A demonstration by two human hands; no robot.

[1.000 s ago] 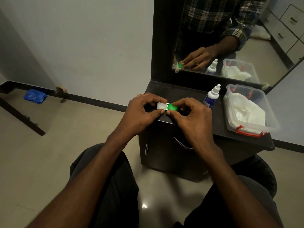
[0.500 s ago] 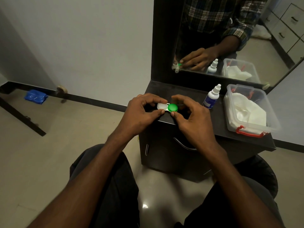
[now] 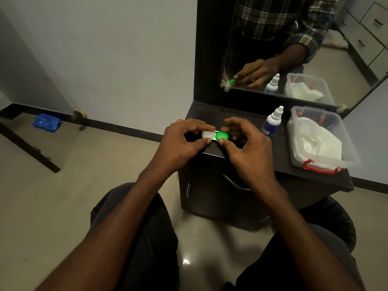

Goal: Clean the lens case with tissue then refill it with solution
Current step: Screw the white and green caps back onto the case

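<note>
At the near left corner of the dark cabinet top [image 3: 241, 120]: both hands on the lens case [image 3: 215, 135], caps on, opening step.

Left hand [image 3: 180, 141] pinches the white-capped end between thumb and fingers, bracing the case; right hand [image 3: 247, 148] has thumb and fingertips curled narrow round the green cap [image 3: 222, 135], looks like an unscrewing grip. Case lies flat, held at or just above the corner edge, can't tell if it touches; long axis runs left-right, white cap left, green cap right, both caps facing up. Judged stage: early, no tissue in hand, nothing wiped or refilled yet. Next calls for twisting the green cap off while the left holds firm, then tissue from the clear tub [image 3: 348, 156] far right; solution bottle [image 3: 271, 122] stands upright between case and tub.
</note>
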